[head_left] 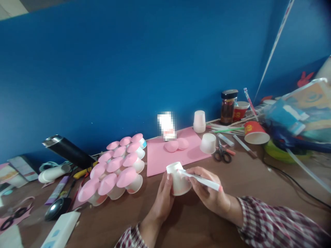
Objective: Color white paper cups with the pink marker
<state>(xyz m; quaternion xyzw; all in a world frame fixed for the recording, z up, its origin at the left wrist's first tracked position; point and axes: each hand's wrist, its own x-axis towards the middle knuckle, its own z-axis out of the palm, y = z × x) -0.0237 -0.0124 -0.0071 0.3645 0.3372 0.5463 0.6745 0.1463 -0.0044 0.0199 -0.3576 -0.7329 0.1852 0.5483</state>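
Cup (pixel 178 181) sits right between both hands, low in the middle of the view, held just above the brown tabletop (pixel 232 179). It's a small white paper cup, tipped over so its closed base points up and away toward the blue wall, and its open mouth faces down toward the person. So the long axis leans away from the body, not upright.

Left hand (pixel 162 199) is curled around the cup's left side, thumb up along the wall, fingers mostly hidden behind it, so a loose wrap rather than a hard squeeze. Right hand (pixel 208 193) is closed around a white marker (pixel 200 179) with a pinkish back end. The marker lies nearly level, its tip pointing left and touching or almost touching the cup near the rim of the base; too blurry to say which. Right hand is the one on the working side, left just steadies.

Other stuff around: a bunch of pink-capped cups (pixel 116 168) clustered to the left, a pink sheet (pixel 168 155) just behind the hands with two pink discs (pixel 177 144) on it, another upturned white cup (pixel 208 143) at its right edge, scissors (pixel 222 153) beside that, and a red cup (pixel 254 132) lying on its side further right.
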